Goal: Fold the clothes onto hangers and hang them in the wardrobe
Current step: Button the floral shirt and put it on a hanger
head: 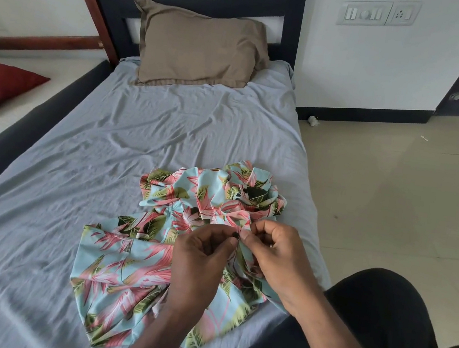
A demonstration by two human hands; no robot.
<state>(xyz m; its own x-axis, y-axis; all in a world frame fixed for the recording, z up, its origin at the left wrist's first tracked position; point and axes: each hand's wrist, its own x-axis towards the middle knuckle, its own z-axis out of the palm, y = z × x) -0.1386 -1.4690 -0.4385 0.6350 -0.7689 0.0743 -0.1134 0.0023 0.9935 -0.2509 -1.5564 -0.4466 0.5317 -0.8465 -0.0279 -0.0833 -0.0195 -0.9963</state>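
While the single bed with its creased grey cotton sheet (126, 141) serves as a worktable, a person at its right edge sorts out a crumpled garment of light blue fabric printed with pink flowers and green leaves (126, 271) – the only clothing in view, and judging by its bunched state the folding has barely begun. Spread across the near half of the mattress, the garment has its flatter lower part toward the camera and a gathered, ruffled mass toward the headboard; no hanger and no wardrobe can be seen. A brown fabric pillow (198, 48) leans at the head of the bed against the dark slatted frame (292, 20), well apart from the work, and a red cushion (2, 83) lies on the neighbouring bed at left. Both hands meet over the middle of the garment, close together and nearly touching. The left hand (198, 261) pinches a small fold between thumb and forefinger; the right hand (273, 253), fingers curled, grips the same bunched strip just beside it – seemingly a tie or strap being worked loose or straightened, though the cloth is too gathered to say which. The rest of the garment trails from under both wrists onto the sheet
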